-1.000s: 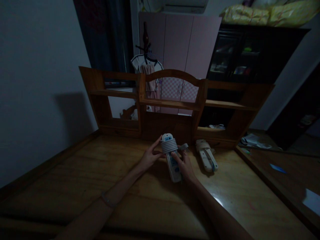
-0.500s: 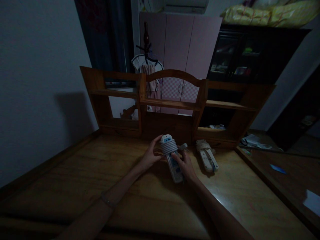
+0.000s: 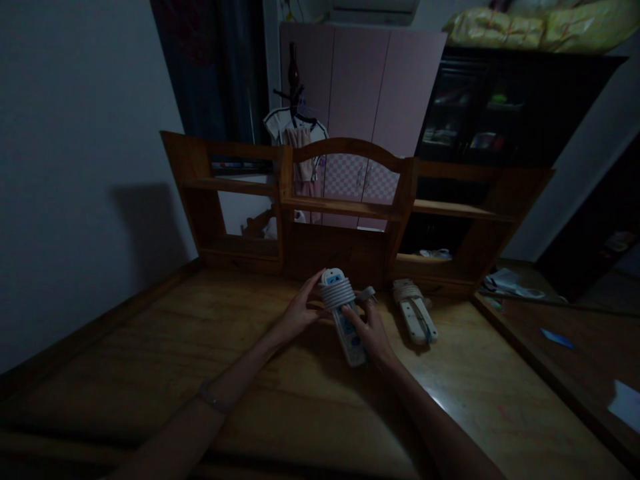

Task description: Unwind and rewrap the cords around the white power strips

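Observation:
A white power strip (image 3: 351, 343) with blue socket faces is held tilted over the desk, its white cord (image 3: 337, 293) wound round the upper part in several turns. My left hand (image 3: 302, 308) grips it from the left near the top end and the coils. On the other side, my right hand (image 3: 371, 331) closes round its edge, thumb across the front below the coils. The cord's plug (image 3: 367, 293) sticks out just above my right fingers. To the right lies a second power strip (image 3: 417, 320), off-white, also wrapped in its cord, touched by neither hand.
A wooden shelf unit (image 3: 345, 212) stands along the back of the desk (image 3: 200, 347). The wall (image 3: 90, 200) borders the left side. Beyond the desk's right edge, a lower brown surface bears a blue card (image 3: 557, 338) and a white paper (image 3: 625, 403).
The view has shifted very slightly. Both hands keep the same hold on the power strip, with hardly any movement visible.

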A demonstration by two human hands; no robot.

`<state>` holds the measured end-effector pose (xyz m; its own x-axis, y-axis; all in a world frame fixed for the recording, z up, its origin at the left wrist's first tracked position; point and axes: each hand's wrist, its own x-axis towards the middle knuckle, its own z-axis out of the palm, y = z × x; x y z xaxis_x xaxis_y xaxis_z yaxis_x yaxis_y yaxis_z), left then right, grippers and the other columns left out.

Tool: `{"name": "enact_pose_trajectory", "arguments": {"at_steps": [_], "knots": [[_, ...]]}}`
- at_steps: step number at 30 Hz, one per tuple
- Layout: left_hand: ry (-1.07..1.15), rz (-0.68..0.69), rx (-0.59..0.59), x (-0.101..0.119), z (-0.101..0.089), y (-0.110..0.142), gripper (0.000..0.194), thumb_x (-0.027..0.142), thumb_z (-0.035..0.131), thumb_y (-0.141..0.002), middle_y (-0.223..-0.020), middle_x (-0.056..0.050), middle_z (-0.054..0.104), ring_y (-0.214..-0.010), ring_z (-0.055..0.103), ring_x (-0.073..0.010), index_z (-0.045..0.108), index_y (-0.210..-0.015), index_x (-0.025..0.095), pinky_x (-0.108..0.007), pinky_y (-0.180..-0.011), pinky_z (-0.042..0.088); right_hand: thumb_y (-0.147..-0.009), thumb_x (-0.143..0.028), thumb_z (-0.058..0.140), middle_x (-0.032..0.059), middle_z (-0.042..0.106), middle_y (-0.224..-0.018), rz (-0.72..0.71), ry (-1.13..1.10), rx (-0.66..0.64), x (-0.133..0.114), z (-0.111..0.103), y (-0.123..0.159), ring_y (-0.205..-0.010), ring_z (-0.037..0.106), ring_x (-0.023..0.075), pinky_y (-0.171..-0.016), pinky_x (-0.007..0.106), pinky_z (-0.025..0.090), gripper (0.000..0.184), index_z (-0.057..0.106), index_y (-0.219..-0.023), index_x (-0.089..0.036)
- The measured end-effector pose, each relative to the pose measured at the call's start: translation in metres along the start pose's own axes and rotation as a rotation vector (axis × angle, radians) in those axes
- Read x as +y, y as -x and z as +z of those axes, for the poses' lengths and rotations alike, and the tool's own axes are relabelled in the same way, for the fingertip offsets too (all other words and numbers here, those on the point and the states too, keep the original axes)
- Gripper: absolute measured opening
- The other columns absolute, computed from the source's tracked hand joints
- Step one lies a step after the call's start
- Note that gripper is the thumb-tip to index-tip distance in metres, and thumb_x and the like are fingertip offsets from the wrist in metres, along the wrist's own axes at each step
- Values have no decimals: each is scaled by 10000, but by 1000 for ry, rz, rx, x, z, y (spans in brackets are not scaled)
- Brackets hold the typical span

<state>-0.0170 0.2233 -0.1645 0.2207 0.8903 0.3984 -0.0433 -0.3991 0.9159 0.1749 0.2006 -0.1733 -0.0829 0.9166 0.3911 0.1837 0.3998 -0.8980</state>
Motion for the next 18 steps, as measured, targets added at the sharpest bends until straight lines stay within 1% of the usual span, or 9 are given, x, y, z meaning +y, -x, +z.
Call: {"name": "enact_pose_trajectory", "arguments": {"at_steps": [4, 9, 12, 15, 18], "knots": [[14, 17, 18, -2, 1, -1, 902, 150, 778, -605, -1409, -82, 408, -1005, 591, -225, 379, -1390, 347, -304, -774, 548, -847, -461, 582, 102, 598, -1178, 24, -3, 19, -3, 0, 1, -1064, 575, 264, -847, 373, 498, 440, 546, -1201, -202], [23, 27, 18, 0, 0, -2, 889, 124, 766, -595, -1413, -80, 403, -960, 606, -210, 401, -1375, 345, -295, -740, 554, -857, -435, 569, 88, 583, -1211, -53, -6, 16, -5, 1, 1, -1102, 553, 257, -848, 355, 492, 429, 536, -1220, -209], [23, 25, 11, 1, 0, -2, 892, 141, 772, -596, -1420, -76, 393, -969, 602, -219, 395, -1377, 351, -293, -728, 558, -862, -427, 568, 81, 570, -1234, -64, -10, 20, -2, 1, 1, -1121, 541, 253, -856, 355, 489, 448, 514, -1256, -219], [6, 31, -10, -1, -2, -2, 890, 159, 765, -620, -1429, -75, 382, -1036, 578, -237, 369, -1394, 350, -302, -767, 550, -855, -433, 577, 71, 571, -1234, -52, -1, 30, 1, 1, 1, -1127, 539, 252, -863, 360, 487, 447, 529, -1249, -227], [-39, 50, -9, -4, -3, -2, 886, 176, 773, -624, -1435, -76, 378, -1024, 579, -222, 370, -1396, 339, -299, -790, 537, -850, -440, 572, 67, 594, -1205, -16, -8, 23, 2, 1, -1, -1098, 562, 249, -862, 362, 489, 420, 562, -1210, -223]]}}
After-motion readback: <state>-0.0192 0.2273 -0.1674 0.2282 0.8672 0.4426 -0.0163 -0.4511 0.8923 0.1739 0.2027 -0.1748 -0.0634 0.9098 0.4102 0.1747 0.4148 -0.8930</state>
